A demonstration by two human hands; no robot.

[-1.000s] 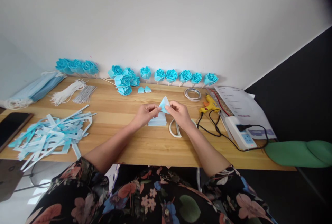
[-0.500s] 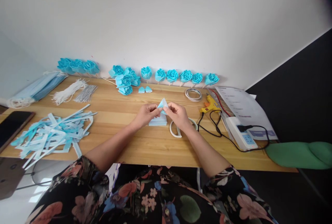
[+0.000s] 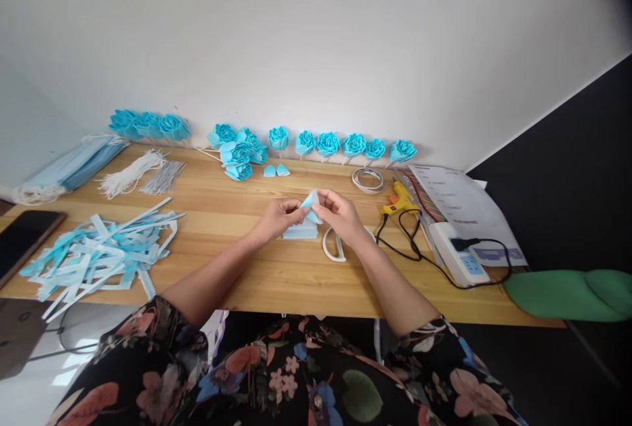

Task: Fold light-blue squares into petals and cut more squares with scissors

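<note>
Between my two hands is a small light-blue piece of mask fabric (image 3: 310,201), folded to a point at the top. My left hand (image 3: 280,216) pinches its left side with thumb and fingers. On the other side my right hand (image 3: 340,214) grips it, the thumb pressed across its front. Just below lies a stack of pale-blue fabric pieces (image 3: 300,231) on the table, partly covered by the hands. White-handled scissors (image 3: 334,251) rest under my right wrist, their blades hidden. Two folded blue petals (image 3: 276,170) lie farther back.
Blue fabric roses (image 3: 328,144) line the wall. At left are cut strips (image 3: 108,248), white cords (image 3: 132,172), grey wires (image 3: 164,177), masks (image 3: 74,169) and a phone (image 3: 27,241). At right are a tape roll (image 3: 368,180), a yellow glue gun (image 3: 399,199) and a power strip (image 3: 459,258).
The folded fabric piece tilts a little more to the right. My right fingers have shifted up and behind its tip, while my left hand stays nearly in place.
</note>
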